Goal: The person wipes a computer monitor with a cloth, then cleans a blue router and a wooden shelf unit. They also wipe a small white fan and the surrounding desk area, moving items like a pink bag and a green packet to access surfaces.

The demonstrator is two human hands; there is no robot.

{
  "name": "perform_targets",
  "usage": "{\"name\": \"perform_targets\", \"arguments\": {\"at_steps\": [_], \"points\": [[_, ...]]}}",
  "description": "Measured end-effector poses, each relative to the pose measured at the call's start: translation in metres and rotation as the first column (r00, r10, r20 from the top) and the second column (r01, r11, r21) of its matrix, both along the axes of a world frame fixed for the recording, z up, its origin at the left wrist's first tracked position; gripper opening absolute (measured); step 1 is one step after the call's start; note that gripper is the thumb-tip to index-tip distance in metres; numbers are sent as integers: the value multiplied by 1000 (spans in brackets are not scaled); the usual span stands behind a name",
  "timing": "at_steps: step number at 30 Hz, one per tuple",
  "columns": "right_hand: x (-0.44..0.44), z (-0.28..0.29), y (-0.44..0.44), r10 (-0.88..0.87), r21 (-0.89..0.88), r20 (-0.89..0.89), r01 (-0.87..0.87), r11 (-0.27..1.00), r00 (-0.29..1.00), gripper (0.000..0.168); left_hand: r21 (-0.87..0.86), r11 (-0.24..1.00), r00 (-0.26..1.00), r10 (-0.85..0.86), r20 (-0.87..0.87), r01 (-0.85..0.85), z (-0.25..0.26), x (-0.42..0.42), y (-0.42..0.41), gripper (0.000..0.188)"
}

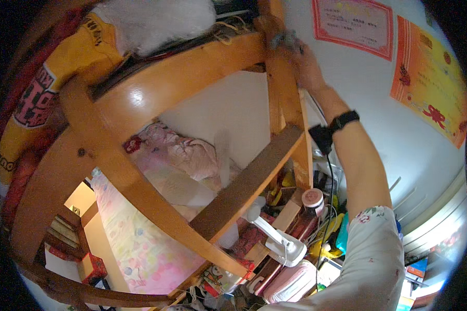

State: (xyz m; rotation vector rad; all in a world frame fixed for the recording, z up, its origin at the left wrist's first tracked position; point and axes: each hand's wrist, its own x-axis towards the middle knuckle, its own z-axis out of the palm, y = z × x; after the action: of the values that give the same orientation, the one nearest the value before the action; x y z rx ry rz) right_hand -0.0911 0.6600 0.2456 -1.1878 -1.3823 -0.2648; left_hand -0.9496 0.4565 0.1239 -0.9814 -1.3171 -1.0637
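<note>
My right hand (301, 54) is at the top of an upright wooden post (278, 89) of a bunk bed frame. Its fingers are closed around a crumpled grey cloth (286, 41), pressed against the post; motion blurs both. A black band (344, 120) circles the wrist, and a white floral sleeve (373, 248) covers the upper arm. A wide orange-brown bed rail (186, 77) meets the post just left of the hand. Below it, a wooden ladder-like crosspiece (253, 179) slants down to the left. My left hand is out of view.
A black adapter (321, 138) with a hanging cable is beside my forearm. Below are a white desk lamp (286, 248), a pink-lidded jar (312, 198) and assorted clutter. Certificates (354, 27) cover the wall. A yellow garment (74, 46) and a whitish bundle (167, 23) lie on the upper bunk.
</note>
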Motion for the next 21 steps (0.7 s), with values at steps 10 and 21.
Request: {"name": "perform_targets", "arguments": {"at_steps": [10,21], "points": [[7,-199,-90,9,-150,-72,-20,989,997,39,8,999,992,-34,-124,35,15,10,11,53],[54,-195,-132,-322,-295,-165,265,918,932,40,64,988,990,139,-14,-137,2,-28,14,52]]}}
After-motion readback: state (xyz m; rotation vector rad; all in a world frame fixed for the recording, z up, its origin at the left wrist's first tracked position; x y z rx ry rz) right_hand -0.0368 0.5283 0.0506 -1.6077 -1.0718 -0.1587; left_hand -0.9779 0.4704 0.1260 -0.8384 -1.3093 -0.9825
